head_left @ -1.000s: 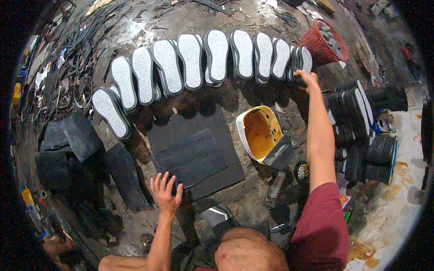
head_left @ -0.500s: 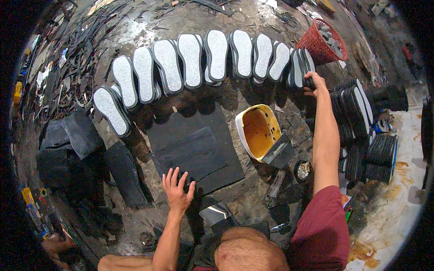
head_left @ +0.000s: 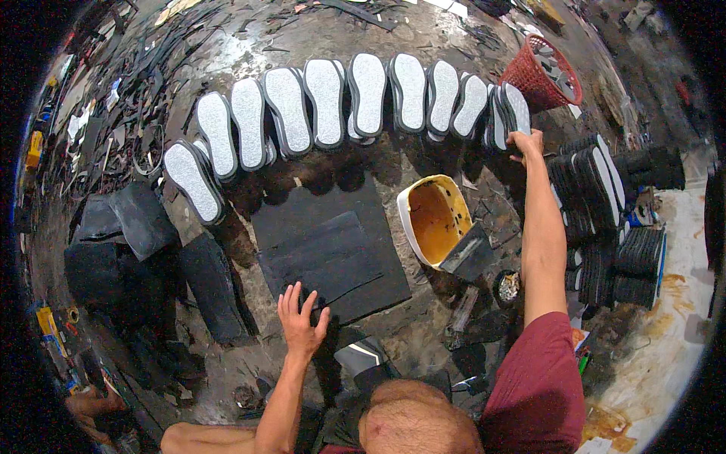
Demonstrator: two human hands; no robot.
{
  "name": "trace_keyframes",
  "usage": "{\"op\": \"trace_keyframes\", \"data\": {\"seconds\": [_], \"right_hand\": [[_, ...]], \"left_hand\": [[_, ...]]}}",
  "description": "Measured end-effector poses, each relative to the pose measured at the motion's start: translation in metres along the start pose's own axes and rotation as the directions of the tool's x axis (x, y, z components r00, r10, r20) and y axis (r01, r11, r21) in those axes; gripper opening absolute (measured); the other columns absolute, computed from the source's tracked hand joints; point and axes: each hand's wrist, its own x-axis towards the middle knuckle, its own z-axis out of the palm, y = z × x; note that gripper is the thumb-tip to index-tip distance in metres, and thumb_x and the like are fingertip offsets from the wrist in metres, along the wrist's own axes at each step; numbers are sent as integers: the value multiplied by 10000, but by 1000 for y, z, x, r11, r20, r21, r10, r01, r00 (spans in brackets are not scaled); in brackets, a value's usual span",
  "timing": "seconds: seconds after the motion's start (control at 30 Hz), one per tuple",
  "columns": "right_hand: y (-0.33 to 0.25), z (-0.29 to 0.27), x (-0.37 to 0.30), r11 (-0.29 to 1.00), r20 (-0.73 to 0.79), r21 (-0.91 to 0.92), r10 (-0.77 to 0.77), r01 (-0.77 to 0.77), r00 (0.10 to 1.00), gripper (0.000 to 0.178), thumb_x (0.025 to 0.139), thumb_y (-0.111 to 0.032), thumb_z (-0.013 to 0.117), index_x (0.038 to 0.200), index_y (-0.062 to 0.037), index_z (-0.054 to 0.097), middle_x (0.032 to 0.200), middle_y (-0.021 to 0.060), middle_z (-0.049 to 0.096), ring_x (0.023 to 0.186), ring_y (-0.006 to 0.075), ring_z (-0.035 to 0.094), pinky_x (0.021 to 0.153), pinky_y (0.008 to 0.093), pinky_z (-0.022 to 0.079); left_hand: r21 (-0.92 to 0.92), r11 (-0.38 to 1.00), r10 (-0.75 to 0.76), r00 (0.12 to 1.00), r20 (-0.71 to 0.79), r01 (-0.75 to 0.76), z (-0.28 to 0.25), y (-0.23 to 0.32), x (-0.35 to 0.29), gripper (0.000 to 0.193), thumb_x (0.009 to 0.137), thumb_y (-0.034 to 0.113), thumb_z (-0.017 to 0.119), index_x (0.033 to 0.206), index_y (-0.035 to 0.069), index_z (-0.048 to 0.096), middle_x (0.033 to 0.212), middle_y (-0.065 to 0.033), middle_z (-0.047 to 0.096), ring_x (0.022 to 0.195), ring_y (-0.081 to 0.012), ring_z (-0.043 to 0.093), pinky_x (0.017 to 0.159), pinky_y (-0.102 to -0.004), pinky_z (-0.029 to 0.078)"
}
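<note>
My right hand [head_left: 527, 145], arm stretched forward, grips the near end of a grey-topped shoe sole [head_left: 516, 106] at the right end of a curved row. Its thumb and fingers close on the sole's edge; some fingertips are hidden. Similar soles [head_left: 368, 94], pale grey with black edges, lie in overlapping stacks along the row. My left hand [head_left: 302, 321] is open, fingers spread, at the near edge of a black square sheet [head_left: 378, 250]. A smaller black piece [head_left: 333, 250] lies on that sheet.
A white tub [head_left: 408, 223] with yellow-brown residue holds a dark flat piece leaning on its rim. A red basket [head_left: 541, 73] of scraps stands far right. More stacked soles [head_left: 639, 261] sit at right. Black sheets [head_left: 140, 219] lie left; offcuts litter the far floor.
The sole in my right hand has tipped over, showing more of its grey face. My right hand has shifted slightly. My left hand keeps its place by the sheet.
</note>
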Motion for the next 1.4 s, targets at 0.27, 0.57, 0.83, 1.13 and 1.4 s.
{"op": "trace_keyframes", "data": {"seconds": [0.27, 0.57, 0.83, 1.13, 1.4], "right_hand": [[6, 7, 1, 997, 113, 2, 76, -77, 991, 695, 623, -52, 823, 1281, 29, 612, 1287, 208, 646, 1136, 339, 646, 822, 566, 606], [13, 4, 39, 969, 105, -243, 74, -46, 992, 713, 531, -189, 898, 1153, 100, 705, 1402, 251, 622, 1271, 396, 633, 982, 565, 548], [25, 12, 39, 975, 65, -224, 11, 4, 998, 969, 576, -246, 905, 1413, 89, 550, 1434, 248, 603, 1266, 401, 638, 1003, 530, 555], [9, -6, 13, 928, -29, -361, -111, 94, 993, 1091, 570, -262, 919, 1504, 71, 463, 1405, 227, 628, 1212, 370, 668, 945, 485, 588], [15, 4, 29, 937, 38, -350, 35, -20, 999, 569, 614, -215, 920, 1059, 82, 727, 1155, 173, 731, 1010, 307, 734, 760, 504, 625]], "left_hand": [[-3, 1000, -9, 1000, 28, 9, -1, -9, -9, 477, 854, 175, 811, 1305, 107, 671, 1574, -198, 466, 1472, -421, 411, 1226, -568, 300], [-13, 1000, -24, 999, 39, 24, -2, -7, -7, 485, 850, 151, 804, 1314, 110, 666, 1593, -210, 444, 1470, -446, 409, 1215, -567, 318], [-13, 1000, -27, 998, 61, 27, -1, -8, -6, 521, 835, 148, 808, 1333, 117, 655, 1597, -221, 435, 1473, -456, 403, 1214, -571, 319], [-10, 1000, -23, 997, 70, 24, 0, -8, -6, 532, 835, 155, 806, 1339, 110, 643, 1609, -219, 416, 1494, -448, 374, 1232, -576, 288], [4, 1000, -29, 997, 73, 29, 0, -7, -6, 528, 836, 165, 798, 1338, 107, 645, 1611, -222, 412, 1498, -447, 369, 1227, -577, 293]]}}
